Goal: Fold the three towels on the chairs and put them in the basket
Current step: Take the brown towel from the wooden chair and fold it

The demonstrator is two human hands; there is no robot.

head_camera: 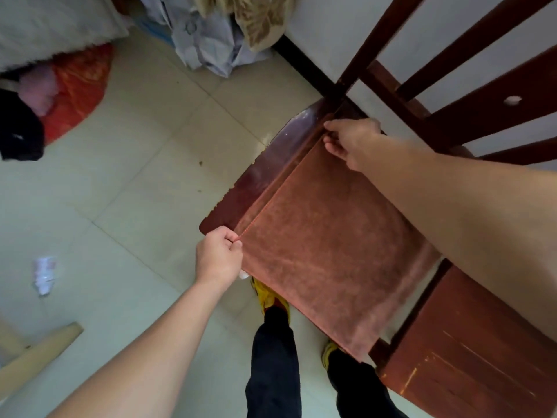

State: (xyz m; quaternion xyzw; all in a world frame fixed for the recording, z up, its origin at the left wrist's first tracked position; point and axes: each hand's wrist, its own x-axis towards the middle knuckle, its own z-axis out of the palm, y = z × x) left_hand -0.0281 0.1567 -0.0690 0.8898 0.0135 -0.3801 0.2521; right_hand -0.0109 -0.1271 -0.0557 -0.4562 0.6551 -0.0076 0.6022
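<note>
Head view, the only one. My left hand (218,256) pinches the near corner of the rust-brown towel (325,251), thumb against curled fingers. My right hand (351,143) pinches the far corner of the same edge. The towel lies doubled on the dark chair seat (262,173), and its near side hangs off the seat front above my shoes.

Risks, as I judge them:
- The top edge sits just short of the layer under it, so the fold may come out uneven if I set it down this way.
- The overhang could drag the cloth to the floor once I let go.
- I hold corners only, so the span between them can sag or skew.

Counts: one towel seen out of three, two chairs including the second chair (458,342) on the right, two hands, zero baskets in view. One crumpled paper scrap (45,274) lies on the floor.
</note>
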